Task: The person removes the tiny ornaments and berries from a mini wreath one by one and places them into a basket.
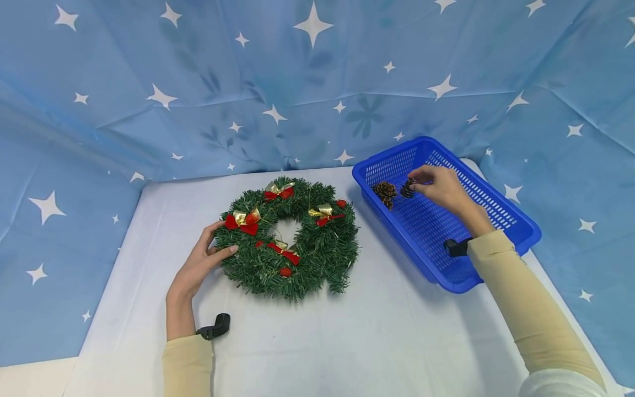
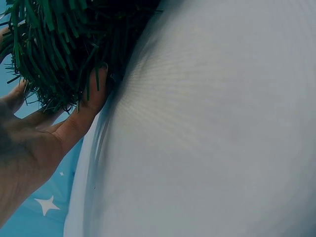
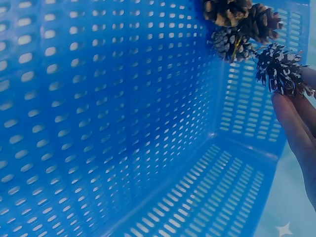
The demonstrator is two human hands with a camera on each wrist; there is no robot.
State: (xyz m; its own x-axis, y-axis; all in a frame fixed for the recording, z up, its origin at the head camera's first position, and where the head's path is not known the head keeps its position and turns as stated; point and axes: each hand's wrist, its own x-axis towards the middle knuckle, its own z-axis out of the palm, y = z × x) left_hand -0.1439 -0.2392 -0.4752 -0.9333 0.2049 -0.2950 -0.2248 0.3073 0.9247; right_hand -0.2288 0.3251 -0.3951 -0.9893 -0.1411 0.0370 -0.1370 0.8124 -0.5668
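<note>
A green wreath with red and gold bows lies on the white-covered table. At its left edge my left hand holds it, thumb on the near side and fingers round the far side. The left wrist view shows the thumb against the green bristles. Over the blue basket, my right hand pinches a pine cone with pale-tipped scales between thumb and fingers. Several other pine cones lie together at the basket's far left end, close beside the held one.
The basket has perforated walls and stands at the right side of the white-covered table. A blue cloth with white stars hangs behind and at both sides. Each wrist wears a small black camera.
</note>
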